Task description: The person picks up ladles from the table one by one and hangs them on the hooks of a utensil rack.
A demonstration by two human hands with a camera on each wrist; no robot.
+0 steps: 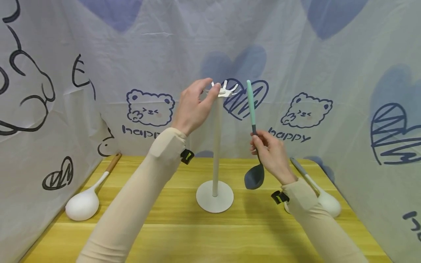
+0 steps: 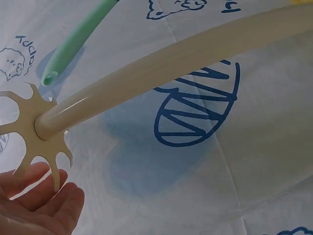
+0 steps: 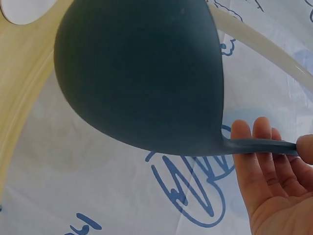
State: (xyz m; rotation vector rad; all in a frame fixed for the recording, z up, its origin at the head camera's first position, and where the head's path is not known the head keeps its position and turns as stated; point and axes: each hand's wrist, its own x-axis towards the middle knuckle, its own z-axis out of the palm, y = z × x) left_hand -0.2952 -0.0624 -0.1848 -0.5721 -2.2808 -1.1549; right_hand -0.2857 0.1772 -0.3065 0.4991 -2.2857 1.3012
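A cream utensil stand (image 1: pixel 216 146) rises from a round white base, topped by a ring of hooks (image 2: pixel 46 142). My left hand (image 1: pixel 195 104) is at the left side of that ring, thumb and fingers around one hook; in the left wrist view the fingertips (image 2: pixel 68 200) lie against its prong. Right of the pole, my right hand (image 1: pixel 271 151) pinches a ladle (image 1: pixel 251 106) by its dark neck between thumb and fingers. The ladle's mint handle points up and its dark blue-grey bowl (image 3: pixel 142 78) hangs down above the table, apart from the stand.
On the wooden table (image 1: pixel 184 237), a white ladle (image 1: pixel 82 204) with a brown handle lies at the left. A white utensil (image 1: pixel 329 204) with a grey handle lies at the right, partly behind my right forearm. A printed cloth (image 1: pixel 184 47) encloses the back and sides.
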